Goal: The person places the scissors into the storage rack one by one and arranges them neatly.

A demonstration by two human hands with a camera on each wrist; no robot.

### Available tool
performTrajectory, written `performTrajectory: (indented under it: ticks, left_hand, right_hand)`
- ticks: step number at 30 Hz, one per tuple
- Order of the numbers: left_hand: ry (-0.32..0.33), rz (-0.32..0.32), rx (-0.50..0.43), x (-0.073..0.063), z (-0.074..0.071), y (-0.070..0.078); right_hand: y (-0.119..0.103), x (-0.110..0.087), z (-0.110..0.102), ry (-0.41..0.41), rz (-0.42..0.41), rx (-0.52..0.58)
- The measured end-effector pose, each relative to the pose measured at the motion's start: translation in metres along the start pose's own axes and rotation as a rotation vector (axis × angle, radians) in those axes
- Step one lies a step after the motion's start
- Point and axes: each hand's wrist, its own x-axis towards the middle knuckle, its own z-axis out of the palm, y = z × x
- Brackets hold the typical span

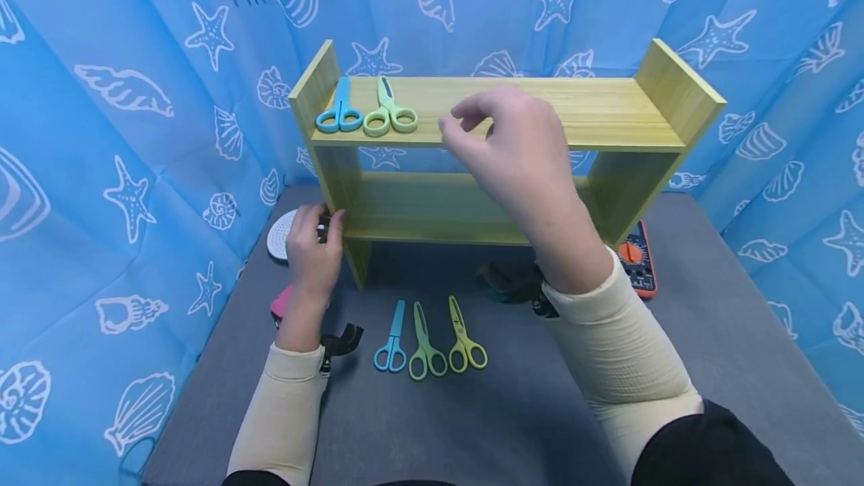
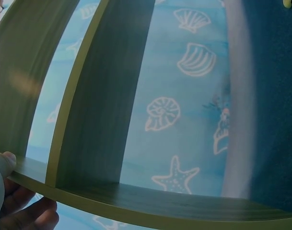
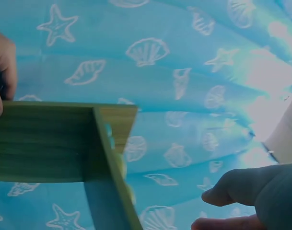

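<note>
Pale-green loop-handled scissors point(image 1: 389, 105) lay atop yellowish two-tier wooden shelf point(image 1: 432, 205), just left of right hand point(image 1: 518, 148), its fingers parted and empty, left hand point(image 1: 313, 250) gripped shelf's side.

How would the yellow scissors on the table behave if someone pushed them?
The yellow scissors would probably slide rather than roll, since they lie flat. Their slim build suggests little weight, and the straight, closed blades should stay stiff.

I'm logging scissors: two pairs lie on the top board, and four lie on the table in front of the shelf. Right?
Not quite: three pairs, not four, lie on the table: blue scissors, green scissors and yellow scissors, as the head view shows. The rest is right.
</note>
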Motion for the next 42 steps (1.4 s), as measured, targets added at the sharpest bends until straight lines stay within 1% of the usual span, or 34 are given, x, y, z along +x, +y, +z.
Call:
performTrajectory:
  ticks: [6,9,13,18,22,27,30,34,39,42]
  left_hand:
    - [0.007,0.013,0.002,-0.001,0.002,-0.001]
    - [0.011,0.023,0.004,-0.001,0.002,-0.001]
    - [0.016,0.028,0.007,-0.001,0.002,-0.001]
    - [0.012,0.031,0.008,-0.003,0.002,-0.002]
    - [0.013,0.019,-0.001,-0.003,0.002,-0.001]
    - [0.014,0.01,-0.006,-0.003,0.002,0.001]
    - [0.008,0.003,-0.009,-0.002,0.001,0.001]
    - [-0.002,0.003,0.002,-0.001,0.001,0.001]
    - [-0.002,0.01,-0.003,-0.002,0.001,0.0]
    - [-0.004,0.011,-0.006,-0.003,0.002,0.0]
  right_hand:
    - [0.021,-0.039,-0.018,0.137,-0.062,0.038]
    - [0.029,-0.056,-0.026,0.185,-0.062,0.049]
    - [0.038,-0.078,-0.033,0.223,-0.056,0.073]
    - [0.053,-0.104,-0.036,0.253,-0.068,0.091]
    - [0.068,-0.124,-0.035,0.262,-0.056,0.103]
    - [0.084,-0.144,-0.028,0.294,-0.064,0.185]
    - [0.091,-0.152,-0.022,0.292,-0.076,0.242]
    - [0.101,-0.163,-0.01,0.256,-0.083,0.265]
    - [0.117,-0.181,0.012,0.206,-0.081,0.224]
    - [0.125,-0.191,0.026,0.159,-0.05,0.195]
